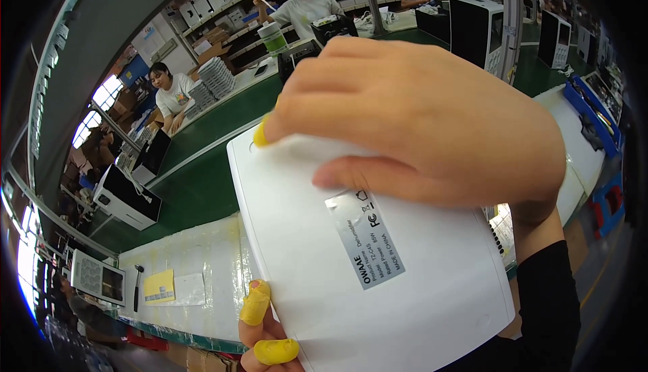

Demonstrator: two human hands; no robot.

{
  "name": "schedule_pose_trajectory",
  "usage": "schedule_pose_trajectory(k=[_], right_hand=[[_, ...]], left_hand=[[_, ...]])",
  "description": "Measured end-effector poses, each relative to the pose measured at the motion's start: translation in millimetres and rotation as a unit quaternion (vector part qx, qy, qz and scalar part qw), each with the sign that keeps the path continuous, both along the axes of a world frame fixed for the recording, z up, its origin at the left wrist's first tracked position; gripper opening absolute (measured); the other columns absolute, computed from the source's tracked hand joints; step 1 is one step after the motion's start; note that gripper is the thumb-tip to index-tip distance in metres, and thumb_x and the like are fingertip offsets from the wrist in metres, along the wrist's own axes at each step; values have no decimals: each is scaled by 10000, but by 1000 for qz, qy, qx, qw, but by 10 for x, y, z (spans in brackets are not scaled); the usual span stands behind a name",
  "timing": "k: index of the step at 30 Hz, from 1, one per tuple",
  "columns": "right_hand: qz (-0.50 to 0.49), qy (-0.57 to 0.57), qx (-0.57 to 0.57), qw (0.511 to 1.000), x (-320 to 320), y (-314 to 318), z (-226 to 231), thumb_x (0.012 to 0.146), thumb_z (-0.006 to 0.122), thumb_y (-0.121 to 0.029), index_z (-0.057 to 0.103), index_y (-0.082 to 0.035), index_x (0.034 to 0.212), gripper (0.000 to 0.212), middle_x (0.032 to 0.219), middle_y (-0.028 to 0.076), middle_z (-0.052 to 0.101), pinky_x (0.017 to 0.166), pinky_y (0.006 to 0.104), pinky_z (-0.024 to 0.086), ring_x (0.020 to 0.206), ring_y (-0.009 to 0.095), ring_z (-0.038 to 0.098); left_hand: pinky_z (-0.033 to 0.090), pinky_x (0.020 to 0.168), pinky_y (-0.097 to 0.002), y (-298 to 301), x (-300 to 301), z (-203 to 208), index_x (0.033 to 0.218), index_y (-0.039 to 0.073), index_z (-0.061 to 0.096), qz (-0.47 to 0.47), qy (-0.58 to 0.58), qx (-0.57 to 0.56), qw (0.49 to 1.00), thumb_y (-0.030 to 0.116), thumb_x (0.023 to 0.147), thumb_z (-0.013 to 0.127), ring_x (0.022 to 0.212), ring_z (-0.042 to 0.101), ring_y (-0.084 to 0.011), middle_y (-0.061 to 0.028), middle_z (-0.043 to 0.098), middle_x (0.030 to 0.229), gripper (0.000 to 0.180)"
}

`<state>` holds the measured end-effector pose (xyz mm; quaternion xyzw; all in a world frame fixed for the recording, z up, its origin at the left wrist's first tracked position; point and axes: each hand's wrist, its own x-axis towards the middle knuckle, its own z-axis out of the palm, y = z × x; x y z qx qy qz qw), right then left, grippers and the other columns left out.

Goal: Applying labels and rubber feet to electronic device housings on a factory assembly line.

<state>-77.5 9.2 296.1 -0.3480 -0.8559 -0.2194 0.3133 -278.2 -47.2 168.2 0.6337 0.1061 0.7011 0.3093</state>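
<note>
A white box-shaped appliance (290, 237) with rounded corners fills the middle of the head view, tilted, one broad face turned up to me. A silver printed label (364, 240) sits on that face. My left hand (254, 333) grips the lower left edge; its visible fingertips wear yellow covers, and its palm is hidden under the appliance. Across the upper part stretches my right hand (422, 119), slightly blurred, its thumb apart from the fingers. One yellow-covered fingertip is at the upper left corner; the other tips are hidden. A black sleeve covers the right forearm.
Film-covered white bench (219, 244) lies at left, with a yellow card (159, 287), a dark-handled tool (138, 288) and a framed grille part (98, 277). A green conveyor (202, 186) carries black-and-white appliances (129, 198). Co-workers sit beyond. A blue tray (586, 114) is at right.
</note>
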Motion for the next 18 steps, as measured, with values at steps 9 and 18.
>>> schedule_pose_trajectory(k=[9, 18], right_hand=[[25, 316, 23, 948, 183, -104, -387, 904, 558, -320, 460, -57, 1285, 473, 998, 97, 581, 990, 398, 396, 968, 195, 575], [27, 334, -13, 942, 0, -606, -1457, 895, 564, -289, 464, -53, 1274, 457, 1001, 97, 579, 981, 392, 403, 963, 192, 575]], left_hand=[[181, 1100, -494, 25, -110, 26, 1241, 7, 395, -50, 5, 11, 999, 311, 795, 597, 1359, 265, -374, -275, 228, 1475, 577], [288, 1098, -492, 399, 199, 378, 1383, -16, 253, 16, -12, -150, 988, 395, 656, 563, 1348, 295, -376, -311, 261, 1427, 890]])
